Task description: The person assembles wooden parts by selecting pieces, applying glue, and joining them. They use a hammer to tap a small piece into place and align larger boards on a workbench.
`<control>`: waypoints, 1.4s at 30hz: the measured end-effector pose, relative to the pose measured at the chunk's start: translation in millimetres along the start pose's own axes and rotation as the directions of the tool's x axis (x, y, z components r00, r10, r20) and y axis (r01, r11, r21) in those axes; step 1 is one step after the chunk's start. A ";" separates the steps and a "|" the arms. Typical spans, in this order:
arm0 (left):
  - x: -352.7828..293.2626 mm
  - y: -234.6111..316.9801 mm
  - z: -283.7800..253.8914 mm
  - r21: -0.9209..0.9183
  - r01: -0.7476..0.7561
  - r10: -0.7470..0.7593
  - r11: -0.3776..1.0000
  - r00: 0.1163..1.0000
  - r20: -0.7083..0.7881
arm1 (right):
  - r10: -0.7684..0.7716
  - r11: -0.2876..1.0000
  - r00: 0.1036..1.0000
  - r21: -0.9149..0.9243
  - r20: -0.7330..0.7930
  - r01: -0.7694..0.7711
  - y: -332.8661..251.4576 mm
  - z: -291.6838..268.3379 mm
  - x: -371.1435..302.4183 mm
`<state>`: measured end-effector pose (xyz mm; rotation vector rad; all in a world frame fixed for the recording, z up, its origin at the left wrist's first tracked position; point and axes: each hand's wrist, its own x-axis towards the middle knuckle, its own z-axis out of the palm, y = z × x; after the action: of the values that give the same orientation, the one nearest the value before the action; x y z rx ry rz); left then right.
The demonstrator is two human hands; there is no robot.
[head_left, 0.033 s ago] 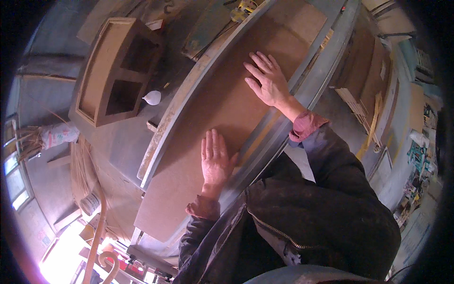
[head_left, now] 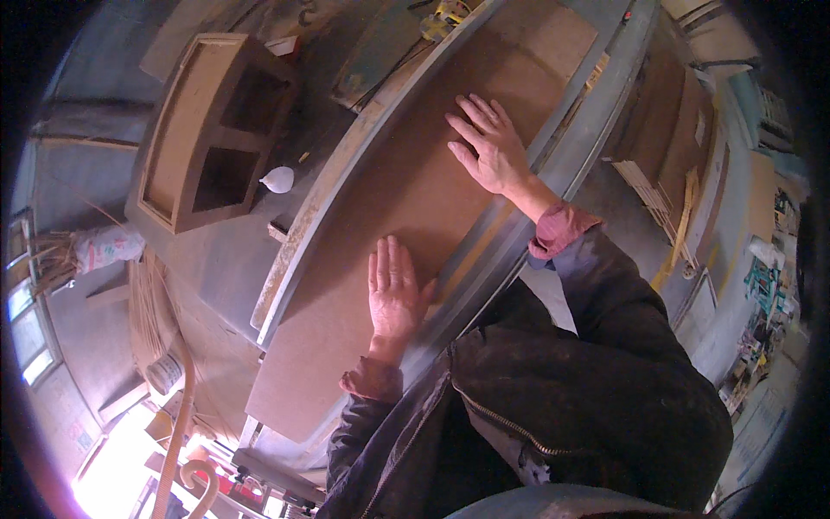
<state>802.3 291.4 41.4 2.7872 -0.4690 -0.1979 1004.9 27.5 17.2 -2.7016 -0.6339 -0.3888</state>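
Note:
A long brown board (head_left: 346,320) lies flat in front of me, its far long side against a pale straight fence (head_left: 333,169). Both hands rest on the board with nothing in them. My left hand (head_left: 395,294) lies palm down on its nearer left part, fingers stretched out and close together. Farther up and to the right, my right hand (head_left: 491,149) is spread on the board, thumb apart. Under the board's near edge runs a grey metal machine table (head_left: 493,251). What lies beneath my palms is hidden.
Beyond the fence stands a wooden cabinet frame (head_left: 186,138) with two openings, a white bulb-shaped bottle (head_left: 277,180) beside it. A yellow tool (head_left: 445,19) sits at the top. Brown panels (head_left: 661,130) and thin strips lie at right. A curved hose (head_left: 177,424) hangs lower left.

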 end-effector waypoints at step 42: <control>83.8 39.6 4.4 -0.036 -0.036 0.035 0.999 0.999 -0.035 | -0.026 1.000 0.999 0.002 -0.030 0.026 91.2 -12.5 29.1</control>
<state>868.2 226.1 43.0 2.7393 -0.5013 -0.1487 1070.6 -43.2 14.6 -2.6827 -0.6611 -0.4348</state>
